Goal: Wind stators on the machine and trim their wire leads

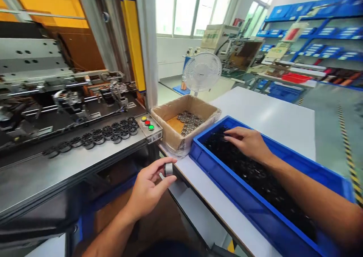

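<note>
My left hand (147, 191) pinches a small ring (168, 169) between thumb and fingers, its silvery side showing and a dark rim at its edge. The ring sits right at those fingertips, held up in the air in front of the table (215, 191)'s near edge.

My right hand (252, 143) is over the far end of the blue bin (218, 174), thumb and fingers a narrow gap apart, tips down at the black pieces (244, 166). I cannot tell whether they grip one of them, dark on dark as it is. The black pieces spread under my right wrist and forearm, and the bin's walls stand around them.

Beyond my left fingers and to the left of my right ones, the cardboard box (170, 134) holds many metal rings (191, 121), touching or close to the bin's corner. Further left, past my left fingertips, the dark-rimmed rings (98, 137) stand crowded in an uneven row on the metal ledge (70, 164), ending near the control box (154, 133) with its yellow, red and green buttons.
</note>
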`<action>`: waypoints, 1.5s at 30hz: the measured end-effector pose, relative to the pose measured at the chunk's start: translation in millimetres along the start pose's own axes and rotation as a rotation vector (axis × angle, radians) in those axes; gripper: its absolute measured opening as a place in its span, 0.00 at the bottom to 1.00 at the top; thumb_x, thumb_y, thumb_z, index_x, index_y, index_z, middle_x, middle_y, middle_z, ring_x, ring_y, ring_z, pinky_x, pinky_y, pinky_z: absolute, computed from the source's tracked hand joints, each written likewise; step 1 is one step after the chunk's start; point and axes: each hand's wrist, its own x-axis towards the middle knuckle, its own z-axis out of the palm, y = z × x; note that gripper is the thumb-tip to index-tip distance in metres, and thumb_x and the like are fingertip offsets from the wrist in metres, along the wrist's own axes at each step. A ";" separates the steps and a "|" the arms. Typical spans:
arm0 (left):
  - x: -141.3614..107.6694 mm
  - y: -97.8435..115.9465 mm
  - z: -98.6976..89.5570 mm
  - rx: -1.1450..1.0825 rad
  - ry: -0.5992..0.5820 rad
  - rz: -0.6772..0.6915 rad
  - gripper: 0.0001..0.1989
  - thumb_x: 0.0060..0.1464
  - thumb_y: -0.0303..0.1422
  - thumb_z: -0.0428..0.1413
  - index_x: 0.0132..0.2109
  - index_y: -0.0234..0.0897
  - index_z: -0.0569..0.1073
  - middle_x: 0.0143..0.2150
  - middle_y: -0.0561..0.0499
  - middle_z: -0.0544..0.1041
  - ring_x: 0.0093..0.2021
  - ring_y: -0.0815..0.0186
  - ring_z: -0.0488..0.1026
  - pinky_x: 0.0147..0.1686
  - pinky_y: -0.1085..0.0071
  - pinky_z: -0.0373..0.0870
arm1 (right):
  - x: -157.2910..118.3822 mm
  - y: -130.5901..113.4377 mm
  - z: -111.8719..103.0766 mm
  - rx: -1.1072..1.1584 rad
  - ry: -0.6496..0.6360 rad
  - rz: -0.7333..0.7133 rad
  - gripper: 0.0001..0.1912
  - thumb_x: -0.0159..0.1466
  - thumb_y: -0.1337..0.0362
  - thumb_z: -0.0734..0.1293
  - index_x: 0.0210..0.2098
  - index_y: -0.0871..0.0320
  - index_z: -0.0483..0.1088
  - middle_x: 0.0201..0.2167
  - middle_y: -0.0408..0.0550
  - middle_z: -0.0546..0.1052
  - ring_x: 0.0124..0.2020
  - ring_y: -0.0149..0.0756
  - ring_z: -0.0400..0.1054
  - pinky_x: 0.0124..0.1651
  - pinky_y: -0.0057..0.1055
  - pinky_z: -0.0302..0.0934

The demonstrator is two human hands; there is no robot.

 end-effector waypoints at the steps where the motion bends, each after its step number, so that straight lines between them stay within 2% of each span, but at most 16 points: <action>1: 2.1 1.2 3.7 -0.074 -0.024 -0.017 0.18 0.55 0.34 0.64 0.54 0.39 0.78 0.53 0.43 0.81 0.48 0.61 0.78 0.50 0.67 0.74 | -10.5 -8.0 -3.3 0.056 -0.004 -0.014 0.09 0.70 0.60 0.66 0.43 0.58 0.76 0.37 0.50 0.80 0.35 0.35 0.76 0.40 0.33 0.73; 3: 5.9 2.7 13.5 -0.182 -0.082 -0.059 0.18 0.54 0.33 0.65 0.53 0.39 0.78 0.52 0.43 0.81 0.44 0.63 0.80 0.47 0.70 0.76 | -31.2 -30.7 -5.7 0.271 0.005 -0.126 0.06 0.67 0.64 0.68 0.42 0.58 0.76 0.37 0.50 0.81 0.37 0.37 0.77 0.41 0.34 0.74; 6: 9.0 0.8 30.6 -0.234 -0.152 -0.128 0.19 0.50 0.31 0.68 0.50 0.38 0.80 0.50 0.43 0.83 0.40 0.64 0.82 0.42 0.72 0.79 | -54.3 -65.1 0.2 0.501 0.005 -0.388 0.06 0.68 0.70 0.66 0.44 0.61 0.74 0.39 0.54 0.79 0.41 0.35 0.75 0.45 0.33 0.73; 10: 5.6 -7.6 50.4 -0.214 -0.111 -0.140 0.25 0.39 0.32 0.73 0.48 0.38 0.81 0.44 0.43 0.85 0.39 0.57 0.83 0.40 0.67 0.81 | -68.7 -83.7 8.2 0.592 0.066 -0.477 0.04 0.68 0.70 0.67 0.42 0.64 0.73 0.36 0.55 0.76 0.40 0.34 0.71 0.43 0.31 0.72; 13: 1.2 -11.9 59.6 -0.164 -0.096 -0.137 0.27 0.35 0.34 0.74 0.47 0.36 0.82 0.41 0.43 0.85 0.41 0.53 0.83 0.41 0.64 0.82 | -72.1 -83.2 9.7 0.617 0.093 -0.485 0.04 0.68 0.69 0.67 0.42 0.63 0.72 0.36 0.54 0.76 0.39 0.33 0.71 0.43 0.31 0.71; 19: -1.1 -10.9 63.8 -0.134 -0.089 -0.101 0.24 0.38 0.36 0.74 0.45 0.35 0.82 0.39 0.44 0.85 0.38 0.54 0.83 0.41 0.66 0.82 | -71.6 -79.7 10.6 0.596 0.126 -0.565 0.05 0.66 0.72 0.68 0.42 0.65 0.71 0.37 0.55 0.76 0.40 0.34 0.71 0.45 0.32 0.71; 23: -2.1 -7.9 62.2 -0.141 -0.051 -0.102 0.23 0.38 0.34 0.73 0.45 0.37 0.82 0.37 0.46 0.85 0.36 0.57 0.83 0.38 0.68 0.82 | -71.5 -77.8 12.9 0.534 0.095 -0.633 0.13 0.65 0.72 0.67 0.49 0.68 0.69 0.42 0.59 0.75 0.45 0.37 0.70 0.48 0.33 0.71; 29: -3.5 0.4 65.6 -0.233 -0.029 -0.124 0.22 0.37 0.29 0.73 0.43 0.42 0.83 0.37 0.51 0.86 0.35 0.62 0.83 0.37 0.75 0.81 | -69.9 -74.3 16.7 0.361 0.195 -0.726 0.14 0.68 0.64 0.68 0.47 0.70 0.71 0.40 0.60 0.76 0.44 0.38 0.70 0.48 0.35 0.72; 33: -2.6 0.6 67.2 -0.276 -0.002 -0.132 0.21 0.36 0.27 0.73 0.42 0.41 0.84 0.36 0.51 0.86 0.35 0.62 0.84 0.36 0.76 0.81 | -69.0 -73.6 15.5 0.354 0.201 -0.750 0.12 0.69 0.66 0.67 0.46 0.71 0.72 0.39 0.59 0.77 0.44 0.38 0.71 0.48 0.35 0.71; 36: -0.2 -2.1 63.3 -0.274 -0.084 -0.082 0.23 0.37 0.24 0.73 0.44 0.44 0.84 0.37 0.52 0.86 0.36 0.63 0.84 0.35 0.80 0.79 | -68.6 -72.8 14.9 0.335 0.209 -0.767 0.13 0.69 0.64 0.67 0.46 0.71 0.73 0.39 0.59 0.78 0.43 0.39 0.71 0.47 0.36 0.72; 39: 2.7 -3.3 57.7 -0.244 -0.165 -0.091 0.27 0.36 0.21 0.72 0.45 0.48 0.83 0.36 0.54 0.86 0.36 0.65 0.84 0.33 0.85 0.77 | -68.0 -71.2 14.7 0.305 0.232 -0.793 0.13 0.69 0.64 0.67 0.45 0.72 0.74 0.37 0.58 0.78 0.42 0.39 0.72 0.45 0.36 0.73; 45: 5.7 -6.2 52.9 -0.294 -0.271 -0.164 0.24 0.41 0.23 0.72 0.47 0.48 0.83 0.42 0.52 0.86 0.40 0.63 0.84 0.38 0.82 0.78 | -68.1 -70.6 11.3 0.222 0.245 -0.868 0.15 0.67 0.63 0.69 0.44 0.72 0.74 0.36 0.58 0.78 0.39 0.38 0.72 0.43 0.35 0.73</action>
